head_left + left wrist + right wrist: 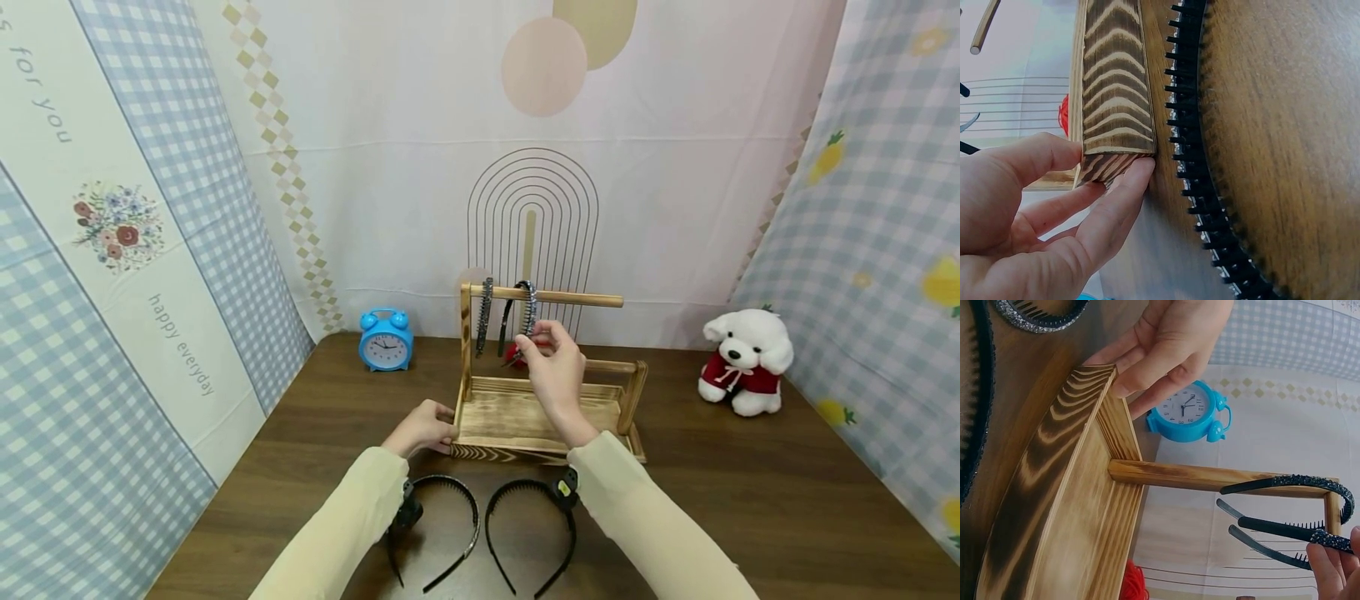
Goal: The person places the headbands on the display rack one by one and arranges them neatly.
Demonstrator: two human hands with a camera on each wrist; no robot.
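A wooden rack point(510, 456) with a tray base and a raised bar point(577, 297) stands on the table. My left hand point(423, 427) grips its front left corner, thumb on the inner side and fingers outside, as the left wrist view shows. One glittery black headband point(484, 321) hangs over the bar near the post. To its right, a second glittery headband point(532, 302) loops over the bar. My right hand point(557, 371) pinches this one by its near side. Two more black toothed headbands, a left one point(476, 521) and a right one point(489, 521), lie on the table below.
A blue alarm clock point(386, 346) stands left of the rack, and a white plush dog point(750, 358) in red sits to the right. Some red yarn point(1134, 582) shows behind the rack. A lower bar point(611, 366) spans the rack's right side. Patterned cloth hangs around the table.
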